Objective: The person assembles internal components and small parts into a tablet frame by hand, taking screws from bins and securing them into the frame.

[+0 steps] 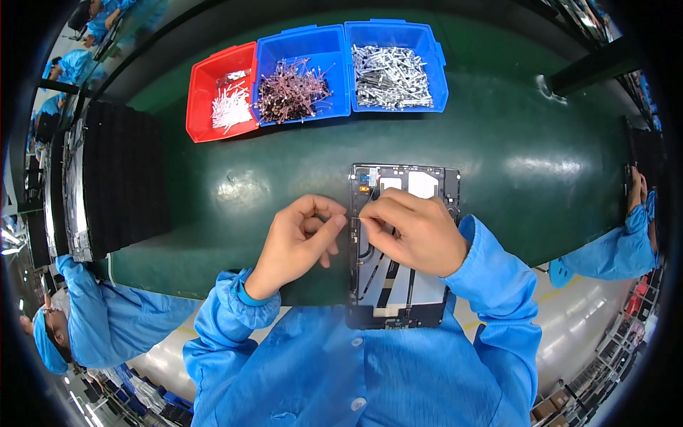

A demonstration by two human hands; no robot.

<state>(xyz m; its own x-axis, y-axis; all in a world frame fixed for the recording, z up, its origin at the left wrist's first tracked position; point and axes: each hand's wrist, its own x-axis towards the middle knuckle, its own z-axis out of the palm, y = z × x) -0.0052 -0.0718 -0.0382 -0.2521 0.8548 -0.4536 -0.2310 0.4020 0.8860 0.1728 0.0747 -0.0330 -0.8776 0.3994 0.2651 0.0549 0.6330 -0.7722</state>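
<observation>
Green counter [498, 164] is carrying a frame [402, 245] at its near edge. Both hands, left [299, 242] and right [416, 231], are pinching a small part [353, 220] onto its left side; fitting seems midway.

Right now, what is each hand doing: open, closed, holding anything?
Left hand: fingers pinched together at the left edge of the flat black rectangular device frame; what it grips is too small to tell.
Right hand: curled, fingertips pressing on the frame.

Three open plastic bins stand in a row: one red bin [206, 107] of white pieces and two blue bins [302, 53] [398, 35], one of dark brown parts, one of silvery metal parts. One flat black rectangular device frame [398, 285]. Two bare hands [295, 245] [420, 231].
</observation>
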